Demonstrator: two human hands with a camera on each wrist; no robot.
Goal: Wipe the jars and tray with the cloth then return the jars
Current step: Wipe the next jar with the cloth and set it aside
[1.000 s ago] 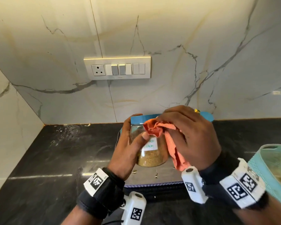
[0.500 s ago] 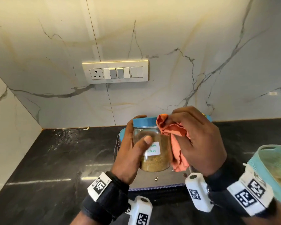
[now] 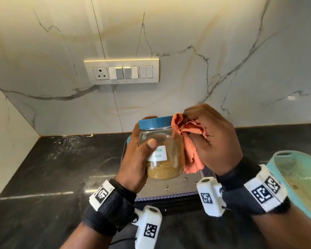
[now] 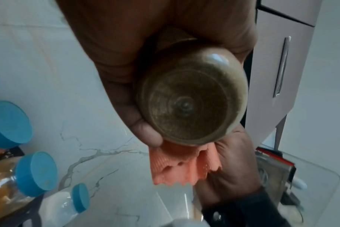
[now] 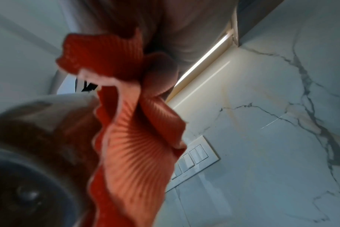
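My left hand [image 3: 138, 159] grips a clear jar [image 3: 164, 159] with a blue lid [image 3: 155, 122], a white label and brown grains, held up above the tray [image 3: 169, 188]. My right hand [image 3: 212, 139] holds a bunched orange cloth [image 3: 188, 139] against the jar's right side. In the left wrist view the jar's round base [image 4: 190, 99] faces the camera with the cloth [image 4: 182, 167] hanging below it. The right wrist view is filled by the cloth [image 5: 130, 138] beside the dark jar [image 5: 35, 138]. Three more blue-lidded jars [image 4: 35, 173] stand at the left of the left wrist view.
The black stone counter [image 3: 52, 173] meets a marble wall with a switch panel [image 3: 121, 71]. A teal plastic basket [image 3: 300, 177] sits at the right edge, close to my right wrist. A clear container [image 4: 301, 176] shows in the left wrist view.
The jar has risen off the tray in my left hand. My right hand and the cloth have slid from the jar's front and lid to its right side.
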